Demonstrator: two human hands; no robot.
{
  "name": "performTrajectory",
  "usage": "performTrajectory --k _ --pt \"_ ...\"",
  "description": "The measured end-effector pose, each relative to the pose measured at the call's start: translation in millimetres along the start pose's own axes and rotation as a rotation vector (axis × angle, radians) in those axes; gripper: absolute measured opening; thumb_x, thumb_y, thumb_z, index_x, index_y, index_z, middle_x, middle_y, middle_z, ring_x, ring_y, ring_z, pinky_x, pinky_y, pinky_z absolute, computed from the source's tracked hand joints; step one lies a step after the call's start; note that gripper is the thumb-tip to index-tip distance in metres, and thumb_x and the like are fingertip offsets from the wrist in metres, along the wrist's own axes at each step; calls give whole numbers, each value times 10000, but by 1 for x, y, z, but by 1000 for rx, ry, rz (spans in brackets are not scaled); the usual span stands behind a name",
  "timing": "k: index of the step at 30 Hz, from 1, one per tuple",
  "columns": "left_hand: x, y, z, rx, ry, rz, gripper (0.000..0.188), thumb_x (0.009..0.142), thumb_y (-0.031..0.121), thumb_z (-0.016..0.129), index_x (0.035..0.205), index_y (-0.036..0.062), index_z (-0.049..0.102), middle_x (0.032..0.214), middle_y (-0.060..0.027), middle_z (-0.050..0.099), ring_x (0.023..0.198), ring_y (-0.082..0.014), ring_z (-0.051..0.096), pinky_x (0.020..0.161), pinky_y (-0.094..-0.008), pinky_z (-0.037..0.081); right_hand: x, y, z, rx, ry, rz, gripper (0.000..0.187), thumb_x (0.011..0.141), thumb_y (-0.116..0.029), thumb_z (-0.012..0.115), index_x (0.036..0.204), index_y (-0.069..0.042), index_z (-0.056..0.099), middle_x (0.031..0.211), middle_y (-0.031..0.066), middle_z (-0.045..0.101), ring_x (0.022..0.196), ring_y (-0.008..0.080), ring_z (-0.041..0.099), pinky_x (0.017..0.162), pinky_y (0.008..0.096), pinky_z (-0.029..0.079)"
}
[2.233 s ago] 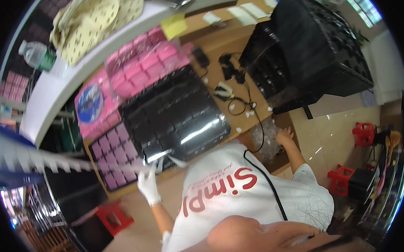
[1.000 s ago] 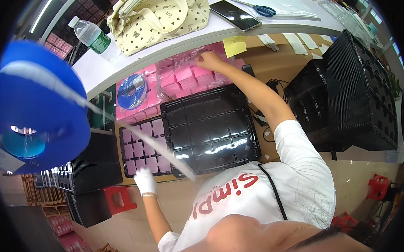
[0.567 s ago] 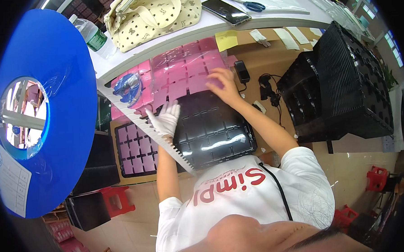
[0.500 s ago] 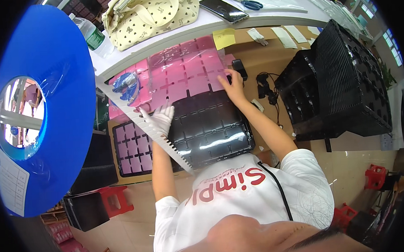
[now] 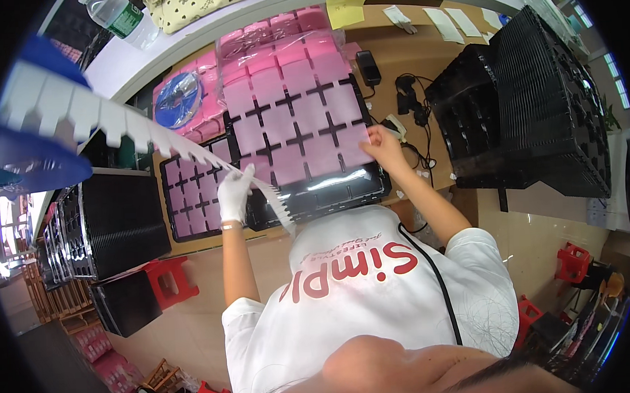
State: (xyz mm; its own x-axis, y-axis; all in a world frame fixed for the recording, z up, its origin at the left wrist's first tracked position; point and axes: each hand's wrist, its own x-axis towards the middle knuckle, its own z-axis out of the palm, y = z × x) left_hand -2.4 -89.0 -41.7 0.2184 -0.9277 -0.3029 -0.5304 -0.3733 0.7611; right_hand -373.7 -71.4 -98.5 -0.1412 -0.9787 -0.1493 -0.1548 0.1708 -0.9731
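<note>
A thin pink sheet (image 5: 281, 138) with cross-shaped cut-outs lies over a black compartment tray (image 5: 336, 192), whose near edge shows below it. My bare right hand (image 5: 385, 150) pinches the sheet's right edge near its front corner. At the front left corner, my white-gloved left hand (image 5: 235, 194) has its fingers closed on the sheet. A white strip with a toothed edge (image 5: 143, 136) crosses from the upper left past the left fingertips and partly hides them. Beyond the tray sit pink sheets under clear film (image 5: 273, 40).
Left of the tray is another black tray with pink squares (image 5: 195, 195). A blue ring-shaped reel (image 5: 178, 99) rests on a pink pack. Stacked black trays stand right (image 5: 536, 109) and left (image 5: 119, 222). A black adapter (image 5: 368, 68), cables (image 5: 410, 97) and a bottle (image 5: 121, 19) lie beyond.
The pink sheet has come toward me over the black tray, with both hands moving nearer. My left hand has closed from open fingers. The view has shifted, and the large blue disc is mostly out of sight.
</note>
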Motion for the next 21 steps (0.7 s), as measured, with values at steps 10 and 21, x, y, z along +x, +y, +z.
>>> performTrajectory --k 10,21 --pt "-80 -30 18 304 329 29 435 820 406 726 1038 36 650 739 -96 642 660 -233 627 636 -353 495 -77 15 12 -256 206 -170 423 750 -69 721 1122 -20 525 679 26 551 557 112 488 552 260 427" --pt "-79 -17 12 613 490 220 507 770 326 751 1174 59 598 918 -122 642 830 -265 647 732 -398 514 -72 -27 -10 -740 33 -115 358 794 -165 693 1064 0 526 695 103 597 623 285 602 581 383 485"
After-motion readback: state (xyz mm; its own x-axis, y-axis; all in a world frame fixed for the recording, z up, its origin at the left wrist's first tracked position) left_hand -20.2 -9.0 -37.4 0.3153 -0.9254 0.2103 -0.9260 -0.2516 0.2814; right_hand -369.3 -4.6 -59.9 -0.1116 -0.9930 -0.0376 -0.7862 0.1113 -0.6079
